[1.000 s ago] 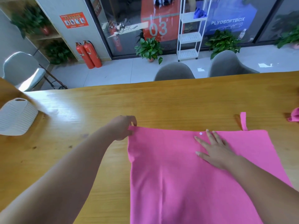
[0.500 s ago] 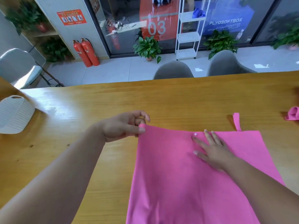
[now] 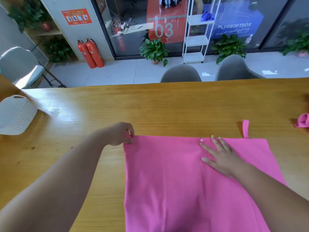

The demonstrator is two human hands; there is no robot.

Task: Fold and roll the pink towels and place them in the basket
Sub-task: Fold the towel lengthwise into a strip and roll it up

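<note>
My left hand (image 3: 122, 133) has drawn the towel (image 3: 167, 181) corner back out to the left. Half a second ago that corner was lifted and pulled inward with the side edge slanting; now it's down on the counter (image 3: 150, 106) and the far edge lies straight. My fingers are curled and pinching that far-left corner. My right hand (image 3: 220, 156) hasn't budged: palm down, fingers spread, pressing flat near the middle of the far edge. The hands sit well apart along that edge. The towel is spread flat in front of me, its near part running out of the bottom of view, and its loop (image 3: 245, 128) pokes out past the far edge near the right corner. A second towel (image 3: 303, 120) is bunched at the counter's right side, cut off by the frame. The basket (image 3: 15, 114), white and ribbed, stands at the far left, well apart from the towel, with bare wood between. Beyond the counter are two grey chairs (image 3: 181, 73), a pale tiled floor, a plant (image 3: 154, 51), a white rack (image 3: 195, 39), two red extinguishers (image 3: 90, 53) and glass marked 03. There's a broad strip of open wood between the towel's far edge and the counter's far edge, and more to its left.
</note>
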